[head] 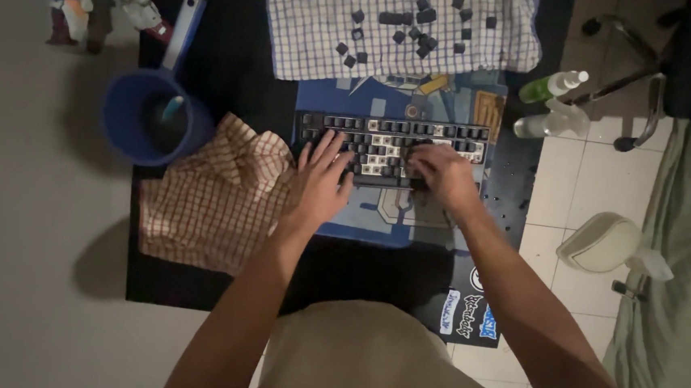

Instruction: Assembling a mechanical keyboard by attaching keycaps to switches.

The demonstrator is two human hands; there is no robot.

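- Left hand (320, 178) lies flat, fingers spread apart, on the left end of the keyboard (391, 150), pinning it to the blue mat (376, 220); firm downward pressure there should stop it sliding.
- Right hand (442, 175) curls over the middle keys; whether its fingertips pinch a cap I cannot tell.
- Checked cloth (308, 29) beyond the keyboard carries loose dark keycaps (410, 20).
- Pulling each cap straight up seems wisest.

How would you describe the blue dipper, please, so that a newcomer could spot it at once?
Start at the black mat on the floor, then go to its left edge, above the orange checked cloth. The blue dipper sits there: a round, deep cup with a long straight handle pointing away from the person, the only blue vessel among flat cloths.
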